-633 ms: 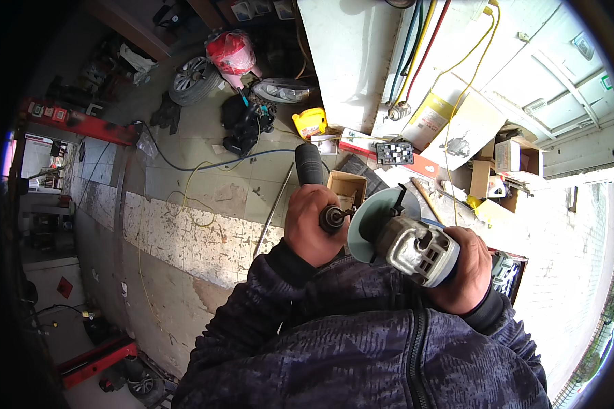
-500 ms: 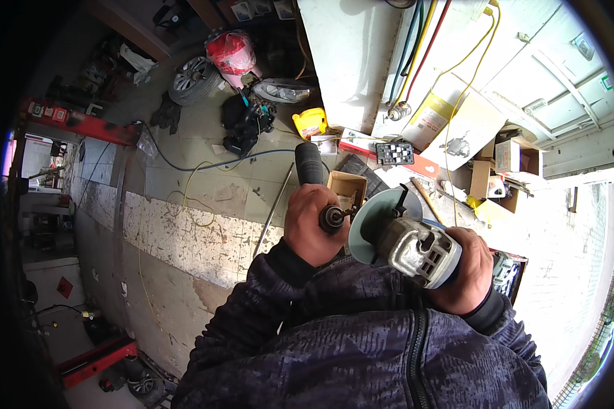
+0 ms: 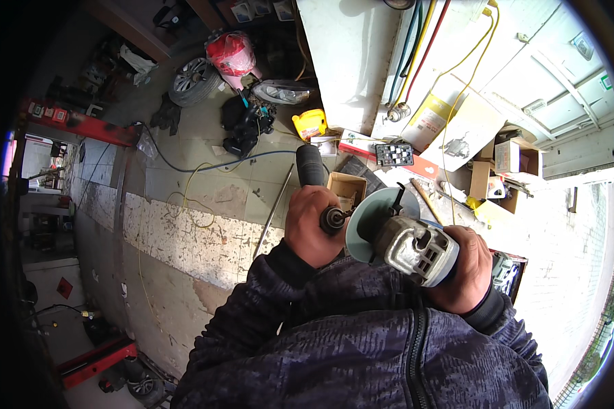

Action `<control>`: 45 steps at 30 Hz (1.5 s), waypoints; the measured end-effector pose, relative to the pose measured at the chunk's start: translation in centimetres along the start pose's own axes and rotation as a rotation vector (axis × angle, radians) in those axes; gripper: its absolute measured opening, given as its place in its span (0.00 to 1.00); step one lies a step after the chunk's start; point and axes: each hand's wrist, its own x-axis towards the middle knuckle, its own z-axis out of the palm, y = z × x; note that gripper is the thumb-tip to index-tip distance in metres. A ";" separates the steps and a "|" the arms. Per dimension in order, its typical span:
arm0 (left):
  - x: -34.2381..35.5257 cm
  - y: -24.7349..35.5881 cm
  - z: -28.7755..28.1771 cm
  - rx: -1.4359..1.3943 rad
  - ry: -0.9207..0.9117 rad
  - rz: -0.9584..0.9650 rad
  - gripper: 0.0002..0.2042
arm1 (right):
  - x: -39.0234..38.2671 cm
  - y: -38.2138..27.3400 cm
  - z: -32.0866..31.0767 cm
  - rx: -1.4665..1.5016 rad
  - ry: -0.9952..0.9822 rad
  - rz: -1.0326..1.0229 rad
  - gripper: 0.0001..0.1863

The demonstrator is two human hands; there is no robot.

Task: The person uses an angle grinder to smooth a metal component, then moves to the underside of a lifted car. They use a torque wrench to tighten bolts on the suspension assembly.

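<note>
My left hand (image 3: 312,225) is wrapped round a black power drill (image 3: 310,165). Its rounded black end sticks out beyond my fist, and its round chuck (image 3: 332,218) faces up beside my thumb. From the chuck a thin dark bit (image 3: 346,215) points right, toward the edge of a grey-green disc (image 3: 365,228); whether they touch I cannot tell. The disc sits on an angle grinder (image 3: 416,251) with a silver-grey head, and my right hand (image 3: 465,269) is closed round its body. Most of the grinder's body is hidden by that hand.
Below my hands is an open cardboard box (image 3: 346,187), near a metal rod (image 3: 275,211) on the floor. Farther off lie a yellow jug (image 3: 310,124), a black tray (image 3: 393,154), a wheel (image 3: 192,80) and a headlamp (image 3: 283,91). A blue hose (image 3: 205,167) and yellow cord (image 3: 199,221) cross the floor.
The grinder and my right hand have shifted slightly left, bringing the disc a little closer to the drill's bit. My left hand has hardly moved.
</note>
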 end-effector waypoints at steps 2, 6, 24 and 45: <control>0.0 0.0 0.0 -0.008 0.003 -0.009 0.18 | -0.1 0.1 0.0 -0.002 0.003 -0.002 0.49; 0.0 0.2 -0.1 -0.029 0.005 -0.044 0.16 | -0.3 0.1 0.0 0.007 0.012 0.012 0.49; -0.4 0.3 0.3 -0.018 0.004 -0.009 0.17 | -0.2 -0.3 0.0 -0.011 0.015 -0.006 0.50; -0.3 0.6 -0.1 -0.036 0.015 -0.056 0.18 | -0.4 -0.4 0.1 0.008 0.014 -0.012 0.49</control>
